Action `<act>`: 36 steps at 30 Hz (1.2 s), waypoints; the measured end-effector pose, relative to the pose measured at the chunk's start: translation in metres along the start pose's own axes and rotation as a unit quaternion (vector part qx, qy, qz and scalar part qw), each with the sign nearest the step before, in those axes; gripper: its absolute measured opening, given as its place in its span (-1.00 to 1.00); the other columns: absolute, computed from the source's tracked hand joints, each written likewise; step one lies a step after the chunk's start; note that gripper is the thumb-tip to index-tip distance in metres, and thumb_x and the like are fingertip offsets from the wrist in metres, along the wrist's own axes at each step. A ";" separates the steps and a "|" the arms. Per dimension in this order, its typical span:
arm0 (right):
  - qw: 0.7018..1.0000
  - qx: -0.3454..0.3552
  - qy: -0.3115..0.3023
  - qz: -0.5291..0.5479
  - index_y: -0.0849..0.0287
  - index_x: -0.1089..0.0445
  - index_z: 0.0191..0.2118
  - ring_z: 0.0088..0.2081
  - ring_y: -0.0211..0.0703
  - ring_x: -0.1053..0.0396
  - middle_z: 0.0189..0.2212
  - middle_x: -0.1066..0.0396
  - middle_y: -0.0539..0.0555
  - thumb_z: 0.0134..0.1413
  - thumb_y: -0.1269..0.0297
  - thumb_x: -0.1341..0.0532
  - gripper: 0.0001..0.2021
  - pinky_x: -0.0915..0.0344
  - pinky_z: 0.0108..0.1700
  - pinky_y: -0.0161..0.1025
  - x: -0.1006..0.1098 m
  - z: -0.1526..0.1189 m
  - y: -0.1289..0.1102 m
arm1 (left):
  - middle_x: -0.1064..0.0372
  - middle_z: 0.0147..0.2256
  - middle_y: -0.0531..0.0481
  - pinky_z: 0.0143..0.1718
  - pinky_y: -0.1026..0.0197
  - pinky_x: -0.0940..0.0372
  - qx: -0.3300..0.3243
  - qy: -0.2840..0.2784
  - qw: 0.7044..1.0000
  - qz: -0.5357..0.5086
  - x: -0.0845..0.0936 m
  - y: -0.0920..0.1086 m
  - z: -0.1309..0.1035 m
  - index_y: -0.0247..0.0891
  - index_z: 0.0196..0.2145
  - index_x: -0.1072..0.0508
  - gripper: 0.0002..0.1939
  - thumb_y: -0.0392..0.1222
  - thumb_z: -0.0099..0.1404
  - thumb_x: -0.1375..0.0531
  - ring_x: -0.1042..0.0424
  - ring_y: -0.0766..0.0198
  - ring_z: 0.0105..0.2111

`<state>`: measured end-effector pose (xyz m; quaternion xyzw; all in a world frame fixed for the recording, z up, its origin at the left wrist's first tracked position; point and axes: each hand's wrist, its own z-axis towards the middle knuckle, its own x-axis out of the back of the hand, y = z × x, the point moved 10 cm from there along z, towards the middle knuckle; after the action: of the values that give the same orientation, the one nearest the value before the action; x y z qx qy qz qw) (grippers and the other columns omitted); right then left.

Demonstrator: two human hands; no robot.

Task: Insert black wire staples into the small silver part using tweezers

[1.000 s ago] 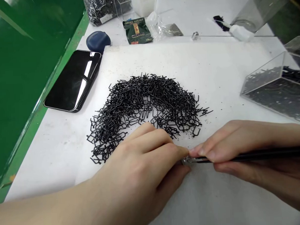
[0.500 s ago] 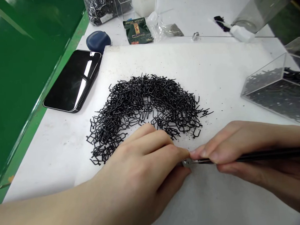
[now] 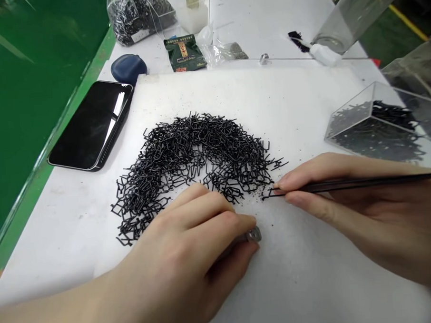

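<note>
My left hand (image 3: 194, 248) is closed around a small grey metal piece (image 3: 254, 234), whose holed end pokes out past the thumb and forefinger; the rest of it is hidden in the grip. In my right hand (image 3: 349, 208) is a pair of slim black tweezers (image 3: 345, 184), pinched between thumb and fingers. The tweezer tips are at a small bent black piece (image 3: 266, 195) beside the pile; whether they grip it I cannot tell. An arched pile of bent black pieces (image 3: 200, 133) lies beyond both hands, on a white mat (image 3: 288, 110).
A black phone (image 3: 92, 121) and a blue rounded object (image 3: 128, 68) lie at the left. Clear boxes (image 3: 372, 119) of black pieces stand at the right. A green packet (image 3: 185, 53), a small metal piece (image 3: 264, 59) and a filled plastic bag (image 3: 134, 17) are at the back.
My right hand has moved the tweezers away from the metal piece, up to the pile's right edge. My left hand keeps its grip. The whole view has shifted slightly.
</note>
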<state>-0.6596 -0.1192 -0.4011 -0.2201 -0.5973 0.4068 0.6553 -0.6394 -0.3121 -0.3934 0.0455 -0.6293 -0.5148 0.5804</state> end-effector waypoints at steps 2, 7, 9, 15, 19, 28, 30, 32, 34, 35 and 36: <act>1.000 -0.005 -0.001 0.009 -0.29 -0.73 -0.14 -0.28 -0.21 -0.75 -0.20 -0.79 -0.24 0.40 0.19 -0.52 -0.89 -0.73 -0.14 -0.36 -0.001 0.001 0.000 | -0.59 -0.28 0.07 -0.13 0.22 -0.46 -0.001 0.001 1.000 0.002 -0.001 -0.001 0.000 -0.25 -0.09 -0.74 -0.85 -0.36 0.63 -0.33 -0.53 0.29 -0.27; 0.999 -0.018 -0.003 0.031 -0.31 -0.72 -0.14 -0.27 -0.28 -0.76 -0.22 -0.79 -0.29 0.40 0.23 -0.51 -0.85 -0.70 -0.14 -0.47 -0.004 0.002 0.001 | -0.57 -0.29 0.07 -0.17 0.22 -0.44 -0.004 0.023 1.000 0.000 0.002 -0.001 -0.001 -0.24 -0.09 -0.74 -0.85 -0.33 0.64 -0.32 -0.51 0.28 -0.27; 0.999 -0.019 -0.004 0.031 -0.32 -0.73 -0.13 -0.25 -0.30 -0.76 -0.20 -0.80 -0.30 0.40 0.22 -0.52 -0.85 -0.70 -0.11 -0.50 -0.004 0.002 0.001 | -0.58 -0.28 0.07 -0.16 0.22 -0.45 -0.002 0.014 1.000 -0.003 0.001 -0.001 -0.001 -0.24 -0.09 -0.74 -0.85 -0.35 0.63 -0.33 -0.51 0.28 -0.27; 0.998 -0.032 0.008 0.055 -0.34 -0.77 -0.13 -0.19 -0.26 -0.80 -0.15 -0.82 -0.30 0.35 0.24 -0.56 -0.82 -0.72 -0.08 -0.48 -0.004 0.000 0.005 | -0.55 -0.30 0.07 -0.18 0.22 -0.42 -0.008 0.022 1.000 -0.010 0.001 -0.001 -0.004 -0.25 -0.11 -0.72 -0.84 -0.33 0.65 -0.31 -0.47 0.29 -0.28; 0.996 -0.037 0.010 0.076 -0.36 -0.78 -0.13 -0.18 -0.21 -0.81 -0.13 -0.82 -0.30 0.31 0.27 -0.58 -0.78 -0.75 -0.10 -0.44 -0.003 0.000 0.006 | -0.56 -0.28 0.05 -0.17 0.21 -0.43 -0.005 0.009 1.000 -0.007 -0.001 -0.002 -0.004 -0.26 -0.12 -0.72 -0.84 -0.35 0.64 -0.31 -0.47 0.27 -0.26; 0.997 -0.035 0.012 0.060 -0.36 -0.78 -0.18 -0.15 -0.10 -0.83 -0.15 -0.82 -0.26 0.30 0.25 -0.57 -0.81 -0.79 -0.11 -0.32 -0.002 0.003 0.004 | -0.57 -0.28 0.05 -0.17 0.21 -0.44 -0.008 0.014 1.000 -0.003 -0.003 -0.003 -0.003 -0.26 -0.11 -0.73 -0.84 -0.35 0.63 -0.31 -0.47 0.26 -0.27; 0.997 -0.033 0.014 0.064 -0.34 -0.78 -0.19 -0.16 -0.10 -0.83 -0.15 -0.83 -0.25 0.30 0.27 -0.58 -0.80 -0.79 -0.12 -0.32 -0.002 0.003 0.005 | -0.55 -0.29 0.06 -0.18 0.21 -0.43 -0.011 0.023 1.000 -0.010 -0.002 -0.002 -0.004 -0.25 -0.11 -0.72 -0.84 -0.33 0.64 -0.31 -0.46 0.26 -0.27; 0.998 -0.029 0.015 0.057 -0.32 -0.78 -0.19 -0.18 -0.10 -0.82 -0.15 -0.83 -0.23 0.30 0.25 -0.59 -0.83 -0.79 -0.14 -0.31 -0.003 0.003 0.004 | -0.54 -0.29 0.07 -0.18 0.21 -0.41 -0.015 0.031 0.999 -0.017 0.000 0.000 -0.005 -0.25 -0.09 -0.71 -0.84 -0.34 0.65 -0.30 -0.44 0.27 -0.27; 0.999 -0.022 0.017 0.046 -0.31 -0.79 -0.17 -0.20 -0.10 -0.82 -0.15 -0.83 -0.22 0.31 0.22 -0.59 -0.86 -0.79 -0.15 -0.31 -0.002 0.002 0.003 | -0.55 -0.28 0.07 -0.17 0.22 -0.41 -0.012 0.023 1.000 -0.015 -0.001 0.000 -0.005 -0.25 -0.10 -0.70 -0.84 -0.36 0.64 -0.30 -0.45 0.28 -0.26; 0.999 -0.023 0.018 0.044 -0.31 -0.79 -0.17 -0.20 -0.10 -0.82 -0.15 -0.83 -0.22 0.31 0.22 -0.58 -0.86 -0.79 -0.15 -0.30 -0.002 0.002 0.003 | -0.55 -0.28 0.07 -0.17 0.22 -0.41 -0.010 0.017 1.000 -0.012 -0.002 0.000 -0.005 -0.25 -0.12 -0.70 -0.84 -0.37 0.64 -0.30 -0.45 0.28 -0.27; 0.998 -0.025 0.020 0.045 -0.31 -0.78 -0.18 -0.20 -0.10 -0.82 -0.16 -0.83 -0.22 0.32 0.22 -0.57 -0.85 -0.79 -0.15 -0.30 -0.002 0.002 0.003 | -0.55 -0.28 0.07 -0.17 0.22 -0.41 -0.010 0.015 1.000 -0.011 -0.002 0.000 -0.005 -0.25 -0.13 -0.70 -0.83 -0.36 0.64 -0.30 -0.45 0.29 -0.27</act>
<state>-0.6622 -0.1193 -0.4038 -0.2710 -0.5831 0.4165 0.6428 -0.6347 -0.3137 -0.3961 0.0542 -0.6150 -0.5268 0.5842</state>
